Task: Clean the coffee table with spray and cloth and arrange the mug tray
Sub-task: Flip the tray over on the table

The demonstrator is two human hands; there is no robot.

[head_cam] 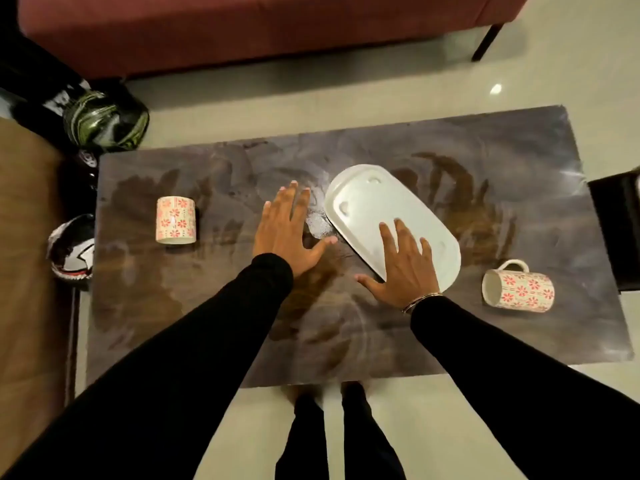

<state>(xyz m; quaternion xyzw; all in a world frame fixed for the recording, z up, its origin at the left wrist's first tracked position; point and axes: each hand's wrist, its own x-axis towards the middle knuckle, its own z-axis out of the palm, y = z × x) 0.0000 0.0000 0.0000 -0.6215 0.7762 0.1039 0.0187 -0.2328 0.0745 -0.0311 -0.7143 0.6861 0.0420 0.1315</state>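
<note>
A white oval tray (374,206) lies upside down and slanted on the dark, smeared coffee table (381,341). My right hand (405,268) is open, its straight fingers lying over the tray's near end. My left hand (287,233) is open and spread flat just left of the tray, beside a small white smudge (317,225). One floral mug (175,220) stands mouth down at the left. A second floral mug (517,289) lies on its side at the right, handle up. No spray bottle or cloth is in view.
A red sofa (242,32) runs along the far side of the table. Helmets (104,123) sit on the floor at the left, by a brown surface (27,237). A black object (620,230) stands past the table's right edge. My legs are at the near edge.
</note>
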